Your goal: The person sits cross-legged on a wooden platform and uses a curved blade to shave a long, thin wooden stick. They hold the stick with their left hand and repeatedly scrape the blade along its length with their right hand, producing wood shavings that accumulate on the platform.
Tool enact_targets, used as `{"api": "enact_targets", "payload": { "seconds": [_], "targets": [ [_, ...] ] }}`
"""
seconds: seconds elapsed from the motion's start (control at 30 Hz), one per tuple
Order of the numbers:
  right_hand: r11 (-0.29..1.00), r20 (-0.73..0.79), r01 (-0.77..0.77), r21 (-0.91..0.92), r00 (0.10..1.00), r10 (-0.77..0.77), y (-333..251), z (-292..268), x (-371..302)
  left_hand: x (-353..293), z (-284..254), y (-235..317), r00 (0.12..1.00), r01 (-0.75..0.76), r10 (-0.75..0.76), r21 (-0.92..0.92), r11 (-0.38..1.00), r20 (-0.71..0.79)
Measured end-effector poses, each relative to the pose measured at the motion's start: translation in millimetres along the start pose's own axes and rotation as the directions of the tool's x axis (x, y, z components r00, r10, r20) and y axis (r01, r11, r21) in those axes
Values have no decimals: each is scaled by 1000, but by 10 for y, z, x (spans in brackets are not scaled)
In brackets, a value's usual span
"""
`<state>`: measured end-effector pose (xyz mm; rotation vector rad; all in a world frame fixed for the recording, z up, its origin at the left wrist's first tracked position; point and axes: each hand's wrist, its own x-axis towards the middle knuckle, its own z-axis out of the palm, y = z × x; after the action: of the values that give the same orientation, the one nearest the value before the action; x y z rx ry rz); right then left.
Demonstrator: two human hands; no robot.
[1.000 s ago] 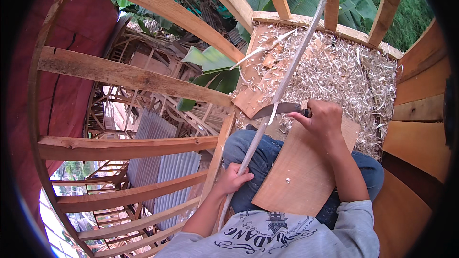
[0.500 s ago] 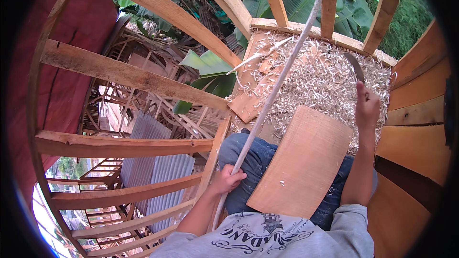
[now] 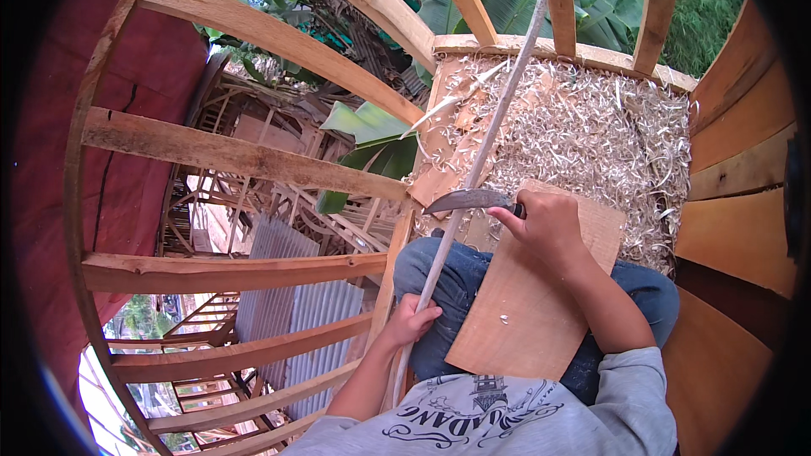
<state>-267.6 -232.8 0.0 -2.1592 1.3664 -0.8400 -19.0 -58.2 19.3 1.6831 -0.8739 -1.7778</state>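
A long thin wooden pole (image 3: 504, 110) slants from my lap up past the far rail. My left hand (image 3: 412, 321) is closed around its lower part, beside my left knee. In my right hand (image 3: 545, 224) is a curved knife (image 3: 469, 200), gripped by its dark handle. Its blade lies across the pole, well above my left hand, with the tip pointing left. A flat wooden board (image 3: 532, 304) rests over my thighs, partly covered by my right hand and forearm. A small pale chip sits on it.
Curly wood shavings (image 3: 591, 127) cover the floor ahead. Wooden slats (image 3: 245, 148) form an open frame on the left and front, with corrugated sheets (image 3: 312, 329) below. A plank wall (image 3: 735, 228) closes the right side. Banana leaves (image 3: 481, 0) hang beyond the far rail.
My right hand has swung the knife in from the far right to the pole, its blade turning to point left. My left hand keeps its hold on the pole.
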Motion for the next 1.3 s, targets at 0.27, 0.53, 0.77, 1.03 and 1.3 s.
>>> {"api": "enact_targets", "payload": {
  "seconds": [0.27, 0.53, 0.77, 1.03, 1.3],
  "targets": [
    [1000, 41, -20, 4, 999, 20, 155, -20, 112, -33, 98, -73, 989, -43, 59, 112, 993, -138],
    [986, 121, 135, 93, 982, -146, -162, 50, -61, -58, 63, -127, 985, -40, 54, 87, 995, -167],
    [971, 73, 209, 120, 973, -218, -128, 79, -117, -41, 48, -42, 997, -66, 65, -16, 998, -43],
    [975, 5, -16, 224, 1000, 15, -18, 129, -32, -44, 20, -70, 997, -42, 44, 29, 999, -62],
    [980, -2, 29, 196, 1000, -29, 145, 25, 117, -53, 60, -33, 996, -22, 25, 37, 999, -81]
  ]
}}
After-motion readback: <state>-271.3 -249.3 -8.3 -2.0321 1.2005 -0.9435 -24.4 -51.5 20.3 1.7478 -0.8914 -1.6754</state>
